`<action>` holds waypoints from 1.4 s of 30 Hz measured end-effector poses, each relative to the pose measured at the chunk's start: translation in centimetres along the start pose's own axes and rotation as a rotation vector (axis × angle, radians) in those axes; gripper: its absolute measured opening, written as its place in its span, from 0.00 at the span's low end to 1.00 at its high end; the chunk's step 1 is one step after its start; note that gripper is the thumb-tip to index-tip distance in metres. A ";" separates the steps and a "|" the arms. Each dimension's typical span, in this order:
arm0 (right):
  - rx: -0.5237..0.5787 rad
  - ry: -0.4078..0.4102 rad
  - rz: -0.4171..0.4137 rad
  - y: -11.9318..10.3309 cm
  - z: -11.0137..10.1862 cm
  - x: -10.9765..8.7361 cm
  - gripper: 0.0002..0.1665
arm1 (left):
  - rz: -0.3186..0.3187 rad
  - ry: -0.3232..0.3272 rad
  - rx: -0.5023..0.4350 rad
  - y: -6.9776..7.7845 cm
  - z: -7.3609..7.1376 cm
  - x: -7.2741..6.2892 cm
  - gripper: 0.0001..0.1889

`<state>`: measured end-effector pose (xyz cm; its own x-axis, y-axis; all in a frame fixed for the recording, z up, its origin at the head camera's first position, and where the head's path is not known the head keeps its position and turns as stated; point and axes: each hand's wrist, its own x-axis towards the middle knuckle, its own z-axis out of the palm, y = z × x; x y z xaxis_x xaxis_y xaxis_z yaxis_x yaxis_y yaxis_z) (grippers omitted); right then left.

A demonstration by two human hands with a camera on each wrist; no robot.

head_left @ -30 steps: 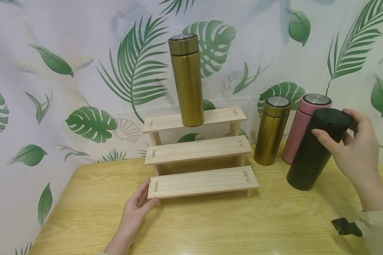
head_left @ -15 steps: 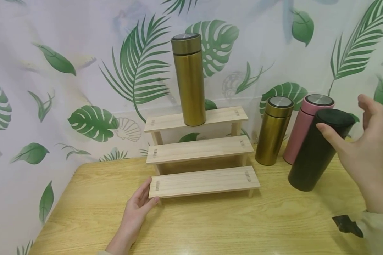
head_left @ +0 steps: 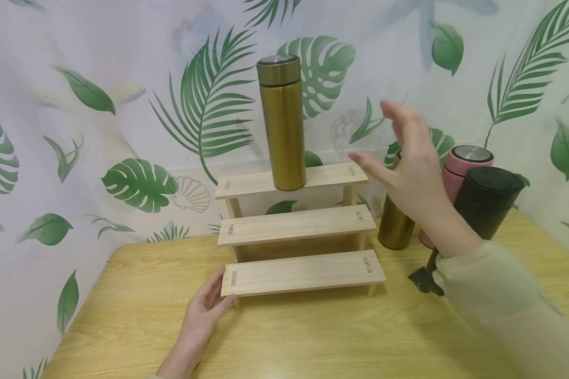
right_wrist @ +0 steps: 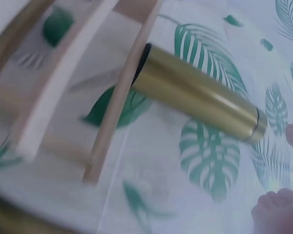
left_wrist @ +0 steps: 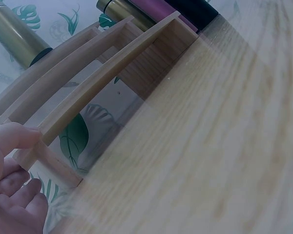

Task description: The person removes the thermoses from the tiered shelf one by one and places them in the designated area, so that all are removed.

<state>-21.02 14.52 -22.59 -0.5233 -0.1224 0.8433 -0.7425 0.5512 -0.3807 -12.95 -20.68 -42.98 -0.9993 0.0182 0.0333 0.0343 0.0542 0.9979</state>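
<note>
My left hand [head_left: 203, 315] grips the left end of the lowest step of a three-tier wooden display stand [head_left: 303, 271], thumb at its front edge. In the left wrist view its fingers curl beside the step's end. A gold thermos bottle [head_left: 282, 126] stands upright on the top tier. My right hand [head_left: 412, 171] is in the air right of that bottle, fingers spread and holding nothing. Behind it, partly hidden, a second gold thermos bottle [head_left: 394, 229] stands on the table. In the right wrist view, the tips of the right hand [right_wrist: 278, 209] show at the right edge, apart from the top bottle.
Right of the stand, a pink thermos bottle [head_left: 460, 160] and a black thermos bottle [head_left: 490, 200] stand close together, partly behind the right forearm. A leaf-patterned cloth [head_left: 123, 105] hangs behind the wooden table [head_left: 137, 316]. A black strap piece [head_left: 425, 280] hangs by the right sleeve.
My right hand has let go of the black thermos bottle and moved left and up toward the gold bottle on the stand. The left hand stays on the lowest step.
</note>
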 end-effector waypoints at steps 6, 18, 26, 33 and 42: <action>0.112 -0.048 0.072 -1.5 4.1 4.1 0.45 | 0.012 0.003 0.004 -0.2 -0.1 0.0 0.38; 0.007 -0.094 0.107 -2.7 7.3 9.4 0.50 | -0.008 0.007 -0.013 -0.3 0.1 0.2 0.38; -0.033 -0.160 0.102 -3.1 8.3 11.1 0.48 | 0.007 -0.001 -0.023 -0.3 0.1 0.1 0.38; -0.070 -0.186 0.034 -3.1 8.7 11.2 0.42 | 0.016 0.000 -0.023 -0.5 0.0 0.3 0.38; -0.024 -0.103 0.018 -3.6 8.5 10.4 0.39 | 0.023 -0.006 -0.026 -0.5 0.0 0.3 0.38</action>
<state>-27.31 4.21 -15.68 -0.5779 -0.1955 0.7924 -0.7228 0.5735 -0.3856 -13.25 -20.74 -43.51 -0.9981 0.0254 0.0563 0.0570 0.0276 0.9980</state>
